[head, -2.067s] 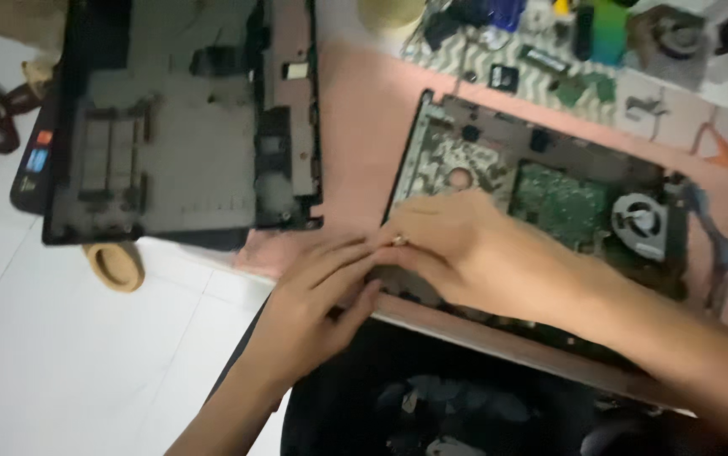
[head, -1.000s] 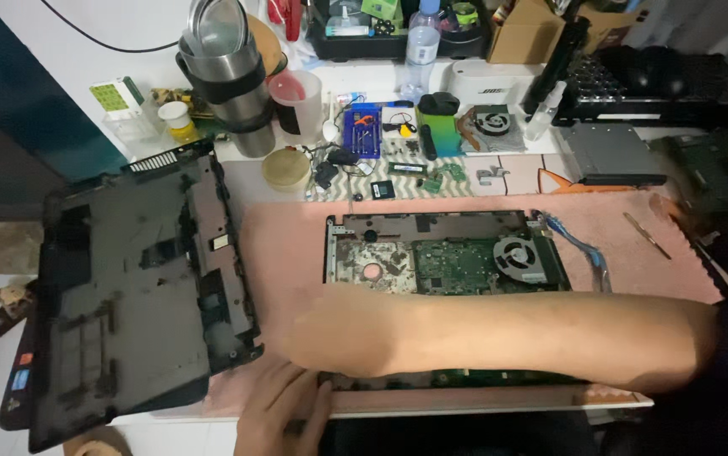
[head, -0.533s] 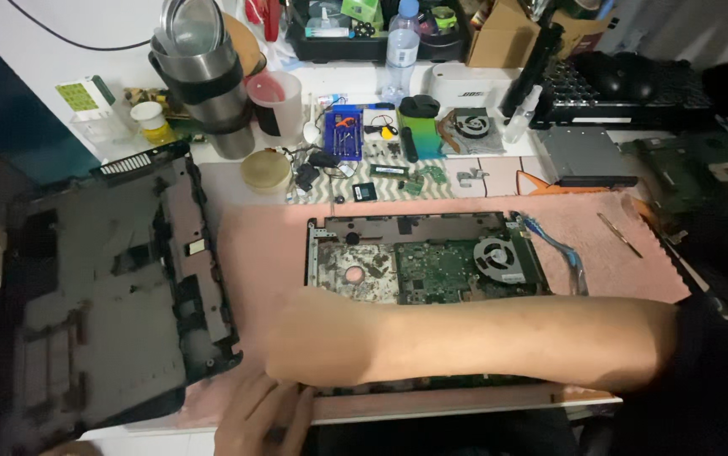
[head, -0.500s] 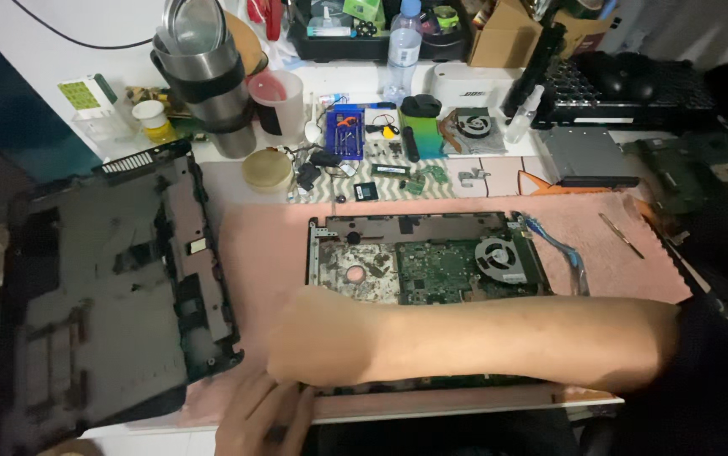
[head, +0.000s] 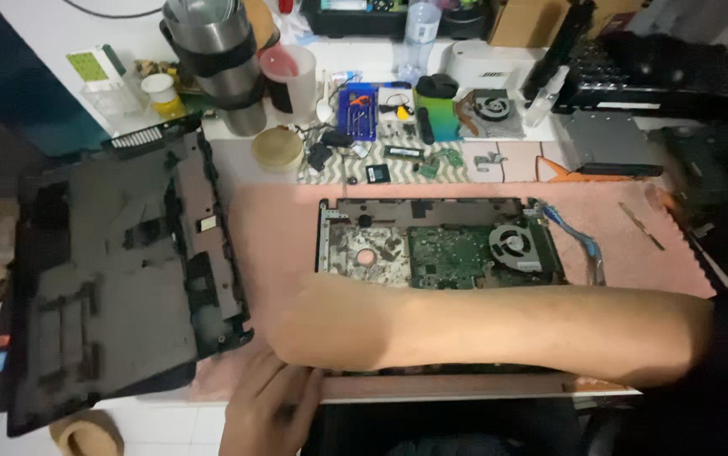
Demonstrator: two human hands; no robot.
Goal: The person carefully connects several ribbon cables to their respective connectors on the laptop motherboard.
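Laptop chassis (head: pixel 440 245), opened and showing its insides, lies at the centre of the frame on a pink mat (head: pixel 271 228), and our hands work at its near edge. Nearest to us, at the bottom of the frame left of centre, our left hand (head: pixel 267 409) rests at the front lip of the desk with its fingers curled toward the near left corner of the chassis; we cannot tell whether they pinch anything, since the view there is blurred. Just above it our right hand (head: pixel 313 325) lies across that same corner, the forearm stretching to the right edge and hiding the front part of the chassis; its fingers are turned under, so we cannot tell their grip either.

Inside the chassis we see a green circuit board (head: pixel 453 253) in the middle and a round cooling fan (head: pixel 512 245) just right of it. At the left of the frame a black bottom cover (head: pixel 119 270) lies tilted, partly on the mat and partly off it.

Farther back, along the top, stand a steel tumbler (head: pixel 216 59), a cup with a red inside (head: pixel 288 80), a small round tin (head: pixel 278 150), a blue case of screwdriver bits (head: pixel 357 111), a loose fan (head: pixel 492 110) and a clear bottle (head: pixel 419 29). At the upper right sits a black keyboard (head: pixel 651 80).
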